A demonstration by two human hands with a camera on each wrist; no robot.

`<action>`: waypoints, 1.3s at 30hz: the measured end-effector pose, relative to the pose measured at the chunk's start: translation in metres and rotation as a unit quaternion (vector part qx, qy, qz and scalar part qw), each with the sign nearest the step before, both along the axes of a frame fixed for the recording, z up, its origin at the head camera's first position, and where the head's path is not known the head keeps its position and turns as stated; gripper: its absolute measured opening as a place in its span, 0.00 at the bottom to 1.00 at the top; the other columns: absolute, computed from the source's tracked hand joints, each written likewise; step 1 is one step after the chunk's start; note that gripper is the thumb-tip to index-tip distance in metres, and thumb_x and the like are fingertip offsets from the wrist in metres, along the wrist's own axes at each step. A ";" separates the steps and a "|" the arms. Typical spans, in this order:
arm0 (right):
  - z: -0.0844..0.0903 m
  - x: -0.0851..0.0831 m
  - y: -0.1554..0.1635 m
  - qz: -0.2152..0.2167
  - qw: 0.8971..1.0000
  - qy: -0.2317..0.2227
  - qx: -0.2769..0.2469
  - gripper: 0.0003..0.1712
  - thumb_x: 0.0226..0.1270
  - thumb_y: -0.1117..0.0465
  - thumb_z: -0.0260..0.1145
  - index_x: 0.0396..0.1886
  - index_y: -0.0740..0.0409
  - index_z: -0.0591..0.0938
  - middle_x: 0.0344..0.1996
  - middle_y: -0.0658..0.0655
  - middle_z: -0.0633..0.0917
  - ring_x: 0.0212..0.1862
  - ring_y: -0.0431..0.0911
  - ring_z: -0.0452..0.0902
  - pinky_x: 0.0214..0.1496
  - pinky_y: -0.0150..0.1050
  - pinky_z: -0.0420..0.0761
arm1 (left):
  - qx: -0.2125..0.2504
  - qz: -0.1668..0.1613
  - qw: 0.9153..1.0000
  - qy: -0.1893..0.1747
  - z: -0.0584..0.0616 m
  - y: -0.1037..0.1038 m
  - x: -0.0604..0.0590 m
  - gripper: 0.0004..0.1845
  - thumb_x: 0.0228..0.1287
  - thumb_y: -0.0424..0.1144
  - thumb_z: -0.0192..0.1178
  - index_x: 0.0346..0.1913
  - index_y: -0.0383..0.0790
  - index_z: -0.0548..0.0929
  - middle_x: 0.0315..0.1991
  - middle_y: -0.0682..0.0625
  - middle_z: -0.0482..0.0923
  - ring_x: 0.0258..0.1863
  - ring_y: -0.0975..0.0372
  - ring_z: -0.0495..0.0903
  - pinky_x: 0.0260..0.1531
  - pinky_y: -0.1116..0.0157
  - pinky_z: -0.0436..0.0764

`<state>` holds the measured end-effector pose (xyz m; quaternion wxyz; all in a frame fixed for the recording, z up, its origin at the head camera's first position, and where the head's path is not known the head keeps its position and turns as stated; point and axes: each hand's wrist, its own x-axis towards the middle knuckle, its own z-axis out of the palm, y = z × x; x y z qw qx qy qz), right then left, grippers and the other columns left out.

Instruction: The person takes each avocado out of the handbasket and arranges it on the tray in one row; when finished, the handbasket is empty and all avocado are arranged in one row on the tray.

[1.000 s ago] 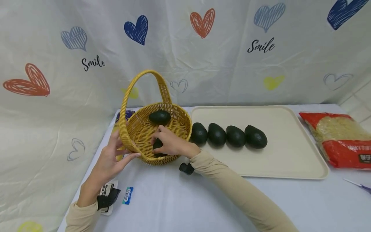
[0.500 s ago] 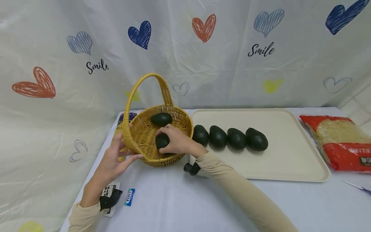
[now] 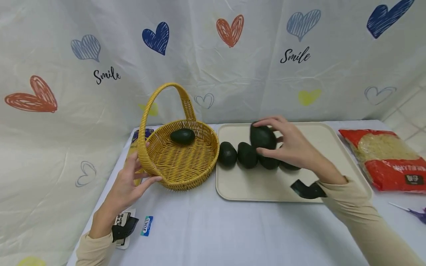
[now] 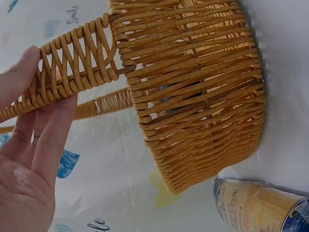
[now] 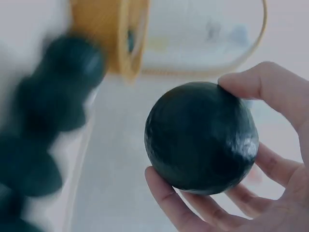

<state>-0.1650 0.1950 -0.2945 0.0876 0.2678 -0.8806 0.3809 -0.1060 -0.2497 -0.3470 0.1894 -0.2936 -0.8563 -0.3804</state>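
six avocados (image 3: 263, 137); one basket (image 3: 186, 177); one tray (image 3: 332, 129); one noodle bag (image 3: 386, 155)

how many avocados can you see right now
6: one in the basket, one held in the right hand above the tray, four in a row on the tray, the last mostly hidden.
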 end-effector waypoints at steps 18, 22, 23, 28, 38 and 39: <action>-0.076 0.013 0.161 -0.148 0.970 -0.183 0.062 0.35 0.67 0.58 0.77 0.69 0.59 0.73 0.67 0.72 0.72 0.60 0.76 0.68 0.46 0.62 0.80 | 0.014 -0.010 1.000 -0.004 -0.001 0.001 -0.001 0.63 0.41 0.11 0.77 0.81 0.35 0.55 0.59 0.33 0.80 0.53 0.75 0.81 0.41 0.73 0.88; -0.082 0.007 0.161 -0.141 0.970 -0.188 0.057 0.35 0.68 0.58 0.76 0.70 0.61 0.72 0.69 0.74 0.69 0.62 0.76 0.66 0.49 0.70 0.77 | 0.011 -0.006 1.000 -0.004 -0.001 0.001 -0.001 0.62 0.41 0.12 0.77 0.81 0.34 0.56 0.57 0.35 0.81 0.55 0.77 0.79 0.43 0.74 0.88; -0.082 0.005 0.161 -0.139 0.970 -0.190 0.056 0.35 0.69 0.58 0.76 0.70 0.61 0.72 0.69 0.75 0.69 0.62 0.76 0.65 0.50 0.73 0.77 | 0.010 -0.006 1.000 -0.005 -0.001 0.001 -0.001 0.62 0.41 0.12 0.77 0.81 0.34 0.56 0.57 0.35 0.81 0.55 0.76 0.79 0.43 0.75 0.88; -0.083 0.000 0.163 -0.125 0.967 -0.214 0.058 0.36 0.73 0.56 0.73 0.73 0.63 0.70 0.71 0.75 0.67 0.65 0.76 0.64 0.53 0.77 0.74 | 0.009 -0.005 1.000 -0.010 -0.001 0.001 0.000 0.61 0.42 0.12 0.77 0.80 0.34 0.57 0.55 0.38 0.81 0.54 0.74 0.80 0.43 0.75 0.87; -0.080 0.006 0.165 -0.106 0.964 -0.240 0.052 0.34 0.77 0.54 0.68 0.75 0.59 0.67 0.71 0.69 0.69 0.64 0.73 0.67 0.54 0.67 0.76 | 0.005 0.000 1.000 -0.008 0.000 0.001 -0.001 0.61 0.42 0.12 0.77 0.81 0.35 0.56 0.56 0.36 0.80 0.53 0.71 0.82 0.42 0.74 0.88; -0.079 0.006 0.164 -0.107 0.963 -0.242 0.054 0.34 0.77 0.54 0.68 0.75 0.59 0.67 0.71 0.69 0.69 0.65 0.73 0.67 0.54 0.67 0.76 | 0.005 0.001 1.000 -0.009 0.000 0.001 -0.001 0.61 0.42 0.12 0.77 0.81 0.35 0.56 0.56 0.36 0.80 0.53 0.71 0.82 0.42 0.74 0.88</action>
